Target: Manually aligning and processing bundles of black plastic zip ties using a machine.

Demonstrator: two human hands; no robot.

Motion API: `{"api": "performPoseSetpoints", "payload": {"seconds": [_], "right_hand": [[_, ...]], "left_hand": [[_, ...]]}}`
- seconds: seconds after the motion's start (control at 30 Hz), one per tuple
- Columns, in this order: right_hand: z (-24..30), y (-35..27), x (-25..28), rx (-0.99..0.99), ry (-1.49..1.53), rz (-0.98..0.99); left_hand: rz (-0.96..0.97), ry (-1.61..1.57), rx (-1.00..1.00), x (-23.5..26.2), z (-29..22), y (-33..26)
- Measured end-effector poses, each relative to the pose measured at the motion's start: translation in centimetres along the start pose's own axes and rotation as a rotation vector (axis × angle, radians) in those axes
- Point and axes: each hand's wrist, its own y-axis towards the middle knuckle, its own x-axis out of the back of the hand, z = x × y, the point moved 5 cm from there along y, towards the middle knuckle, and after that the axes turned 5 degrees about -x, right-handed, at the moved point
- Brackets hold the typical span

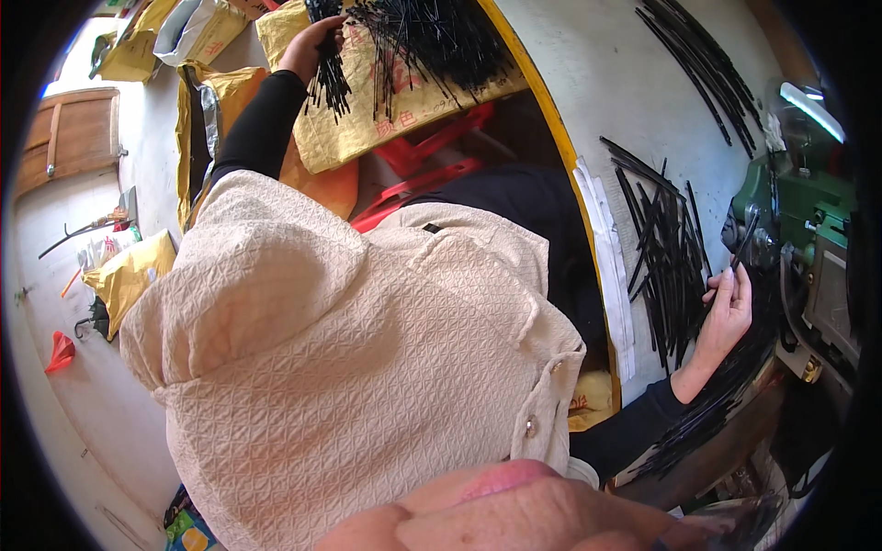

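A single thin black rod [742, 246] is pinched between the fingertips of the right hand [729, 312] and is pointed at the green machine [790, 207]. Beside that hand, a loose pile of black rods [663, 248] is spread on the grey desk [597, 83]. A bunch of black rods [329, 78] is gripped in the closed left hand [308, 46], over a yellow woven sack [367, 119] on which more rods are heaped.

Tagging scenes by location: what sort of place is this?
Likely a small workshop: a green machine on a pale worktable, loose black strips beside the right hand, and yellow sacks of strips by the left hand.
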Motion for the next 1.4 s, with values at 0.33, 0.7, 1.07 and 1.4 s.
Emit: {"api": "performPoseSetpoints", "payload": {"seconds": [0.33, 0.7, 1.07, 1.4], "right_hand": [[0.2, 0.0, 0.0, 0.009, 0.011, -0.005], [0.3, 0.2, -0.1, 0.011, 0.101, 0.008], [0.2, -0.1, 0.3, 0.017, 0.063, -0.014], [0.1, 0.1, 0.1, 0.016, 0.086, -0.025]], "left_hand": [[0.16, -0.133, -0.211, -11.1, -8.8, -6.7], [0.681, -0.279, -0.323, -28.2, -16.1, -13.4], [0.609, -0.058, -0.712, -37.2, -21.4, -17.0], [0.279, -0.121, -0.95, -36.9, -19.1, -12.5]]}}
